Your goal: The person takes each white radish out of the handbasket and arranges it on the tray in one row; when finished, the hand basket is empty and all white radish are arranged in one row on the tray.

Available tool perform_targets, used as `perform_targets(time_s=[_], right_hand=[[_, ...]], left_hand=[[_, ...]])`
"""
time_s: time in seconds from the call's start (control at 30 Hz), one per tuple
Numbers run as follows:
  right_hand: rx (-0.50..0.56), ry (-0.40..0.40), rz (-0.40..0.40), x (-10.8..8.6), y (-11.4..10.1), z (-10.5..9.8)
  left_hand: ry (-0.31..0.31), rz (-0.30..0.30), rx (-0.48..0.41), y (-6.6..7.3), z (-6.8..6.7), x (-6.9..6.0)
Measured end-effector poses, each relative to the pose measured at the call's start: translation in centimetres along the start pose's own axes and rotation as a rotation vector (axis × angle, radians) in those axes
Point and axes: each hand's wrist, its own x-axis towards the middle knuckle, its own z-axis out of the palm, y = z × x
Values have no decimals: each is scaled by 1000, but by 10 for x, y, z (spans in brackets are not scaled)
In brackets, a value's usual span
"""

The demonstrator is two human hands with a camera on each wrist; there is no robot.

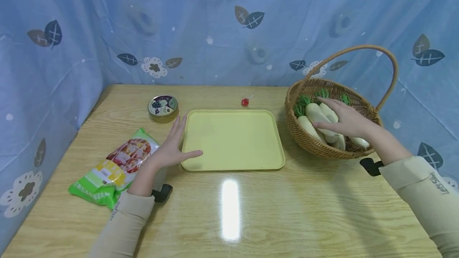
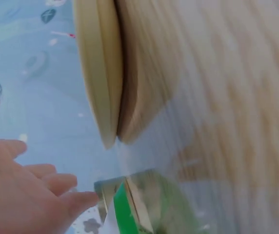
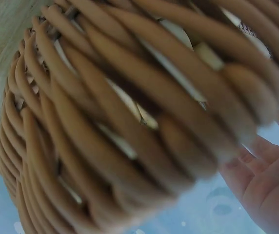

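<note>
Wooden tabletop (image 1: 279, 214), nothing gripped.
Nearest, the left hand (image 1: 170, 149), spread wide, is beside the yellow tray (image 1: 234, 140); beyond, the right hand (image 1: 344, 118), thumb apart, reaches over white radishes (image 1: 316, 114) in a wicker basket (image 1: 324, 151). Its wrist camera (image 1: 371, 167) could snag the basket, tipping the radishes out.

the tray (image 1: 233, 140) lies between a bag (image 1: 123, 164), left, and radishes (image 1: 315, 113) in a basket (image 1: 300, 134), right

Room above tray (image 1: 233, 140), handle (image 1: 366, 47) arching over basket (image 1: 324, 150)
</note>
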Motion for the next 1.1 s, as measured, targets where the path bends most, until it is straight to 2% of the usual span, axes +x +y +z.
perform_targets(time_s=[0.27, 0.5, 0.67, 0.9, 1.1], right_hand=[[17, -28, 16, 6, -1, 0], [43, -86, 0, 12, 2, 2], [52, -118, 4, 16, 1, -1], [77, -214, 28, 22, -2, -6], [156, -289, 78, 23, -4, -9]], left_hand=[[10, 13, -62, -4, 5, 0], [-6, -36, -105, -12, 10, -1], [-13, -38, -154, -15, 16, 1], [-17, -44, -186, -17, 21, 1], [-35, -38, -202, -19, 23, 0]])
